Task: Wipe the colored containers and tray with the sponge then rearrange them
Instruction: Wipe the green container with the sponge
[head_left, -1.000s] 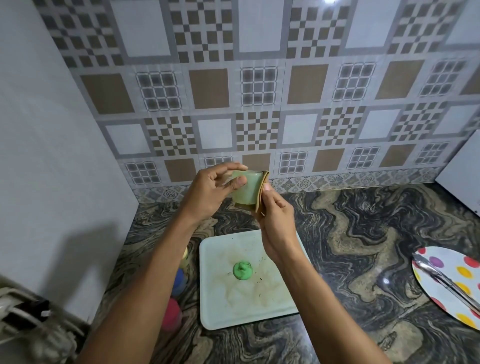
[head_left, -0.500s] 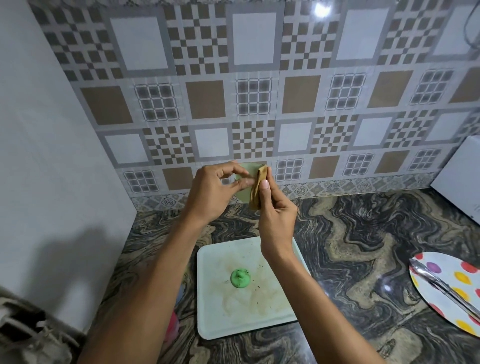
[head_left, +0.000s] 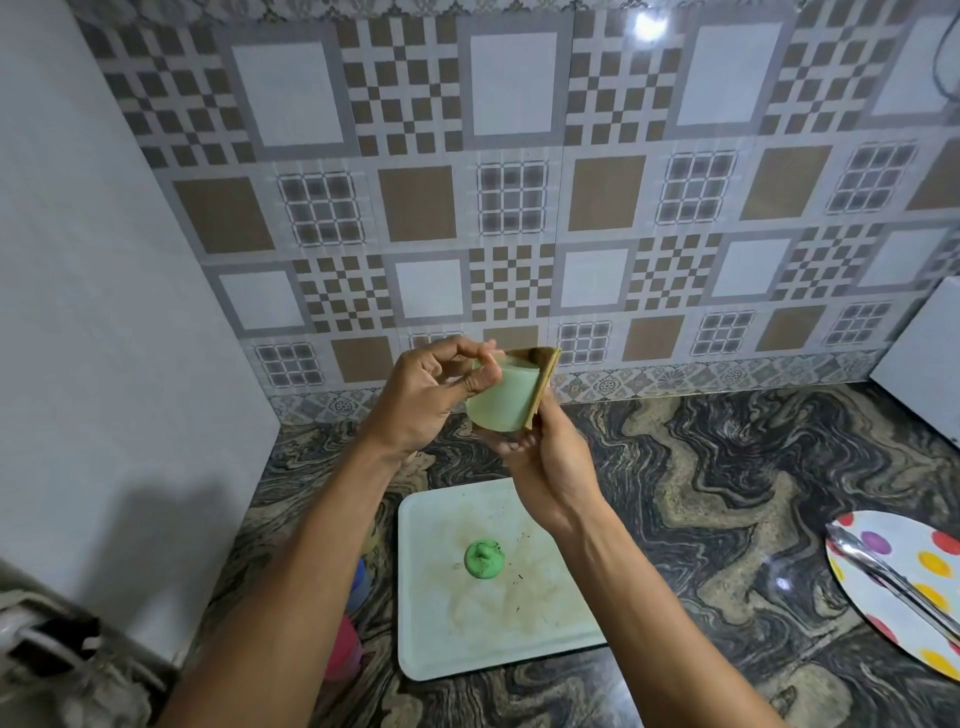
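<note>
I hold a pale green container (head_left: 500, 399) in the air above the counter. My left hand (head_left: 422, 395) pinches its upper rim with thumb and fingers. My right hand (head_left: 551, 467) presses a thin tan sponge (head_left: 543, 385) against the container's right side and cups it from below. Under my arms lies the white tray (head_left: 441, 644), smeared with brown stains, and a green lid (head_left: 484, 558) sits on it. Left of the tray, a blue container (head_left: 359, 582) and a pink container (head_left: 344, 649) show partly behind my left forearm.
A white plate with coloured dots (head_left: 883, 608) lies at the right edge of the marble counter (head_left: 701, 493), and metal tongs (head_left: 883, 582) rest across it. A white appliance corner (head_left: 919, 358) stands at the far right. A white wall (head_left: 104, 364) closes the left side.
The container has turned in my hands, so more of its side shows. My right hand has slid lower with the sponge along it. The camera has tilted up slightly.
</note>
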